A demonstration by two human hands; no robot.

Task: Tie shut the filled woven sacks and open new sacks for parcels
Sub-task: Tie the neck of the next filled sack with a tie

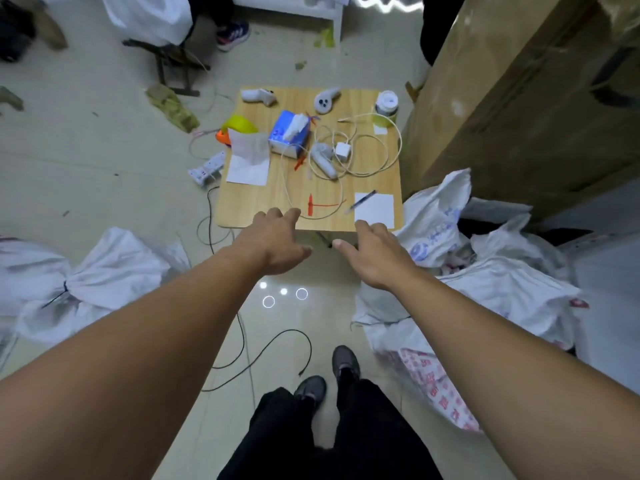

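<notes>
A wooden table point(249, 206) is set on tiles point(104, 168); a red tie point(310, 206) is laid there just past the left hand's point(273, 242) spread fingers; the right hand point(375, 258) is likewise spread.

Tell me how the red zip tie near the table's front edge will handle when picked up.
The red zip tie is a thin strip lying flat on the table, so probably very light and fiddly to pinch up. Its slight curve suggests it flexes rather than stays stiff. The white cable seems to cross its end and may drag along.
</notes>
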